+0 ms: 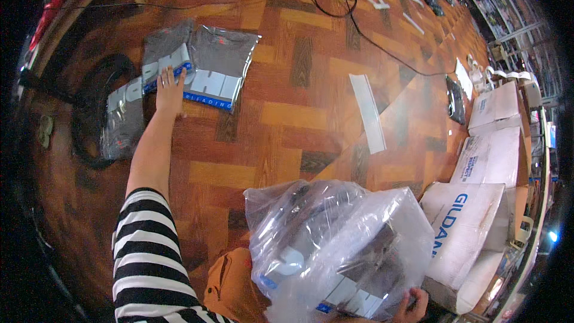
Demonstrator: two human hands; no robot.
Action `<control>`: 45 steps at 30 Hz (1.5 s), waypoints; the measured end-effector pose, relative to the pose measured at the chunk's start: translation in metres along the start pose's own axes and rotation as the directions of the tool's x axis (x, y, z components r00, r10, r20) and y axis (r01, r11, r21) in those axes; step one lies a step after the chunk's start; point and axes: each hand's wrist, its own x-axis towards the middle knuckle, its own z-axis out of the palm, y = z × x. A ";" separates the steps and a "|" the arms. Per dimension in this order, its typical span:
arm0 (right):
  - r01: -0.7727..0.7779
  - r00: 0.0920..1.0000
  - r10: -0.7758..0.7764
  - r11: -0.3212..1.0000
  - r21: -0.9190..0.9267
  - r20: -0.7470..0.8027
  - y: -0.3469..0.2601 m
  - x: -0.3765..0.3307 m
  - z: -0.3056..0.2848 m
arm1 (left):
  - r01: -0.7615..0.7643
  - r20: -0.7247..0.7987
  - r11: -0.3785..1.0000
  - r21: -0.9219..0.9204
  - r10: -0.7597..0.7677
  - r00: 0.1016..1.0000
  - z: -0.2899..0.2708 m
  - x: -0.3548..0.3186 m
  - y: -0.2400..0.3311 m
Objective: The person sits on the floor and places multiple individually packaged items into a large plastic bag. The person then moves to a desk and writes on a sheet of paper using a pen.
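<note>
Clear packets (125,119): spread overlapping across the wood-patterned floor (275,116) at left, filled with dark grey fabric and marked by pale lettering and blue bands.
Left hand (170,90): laid palm-down over the packets, with fingers straight and slightly spread, clutching nothing.
Plastic bag (335,221): large, crumpled and see-through at lower centre, with similar packets inside.
White strip (368,113): lying on the floor beyond the bag.
Right hand (412,306): at the bag's lower right edge, with fingers curled; impossible to tell whether pinching the film.
Cardboard boxes (457,215): lined up at right, just beside the bag.
</note>
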 end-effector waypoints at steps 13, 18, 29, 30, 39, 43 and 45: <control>-0.002 0.994 0.003 1.000 0.009 -0.110 -0.012 0.032 0.019 | -0.356 -0.173 0.831 -0.427 0.312 0.934 0.059 -0.070 0.057; -0.030 0.993 0.039 0.996 0.083 -0.109 -0.009 0.032 0.015 | -0.309 0.010 0.855 -0.417 0.344 0.939 0.076 -0.254 0.105; -0.173 0.949 0.249 0.923 0.343 -0.191 0.051 -0.020 -0.016 | 0.804 0.705 -0.321 -0.500 -0.690 0.163 0.170 -0.318 0.006; -0.117 0.957 0.215 0.901 0.418 -0.196 0.066 -0.019 -0.007 | 0.717 0.678 -0.311 -0.624 -0.673 0.297 0.188 -0.319 -0.009; -0.252 0.904 0.402 0.774 0.581 -0.143 0.096 -0.056 -0.012 | 0.130 0.169 -0.483 -0.866 -0.038 0.985 0.050 -0.287 -0.006; -0.475 0.852 0.523 0.760 0.444 0.016 0.128 -0.077 -0.015 | 0.224 0.204 -0.273 -0.936 0.099 0.974 0.023 -0.257 0.028; -0.530 0.843 0.514 0.746 0.403 0.157 0.152 -0.075 0.000 | 0.282 0.290 0.208 -0.937 0.004 0.957 0.042 -0.235 0.033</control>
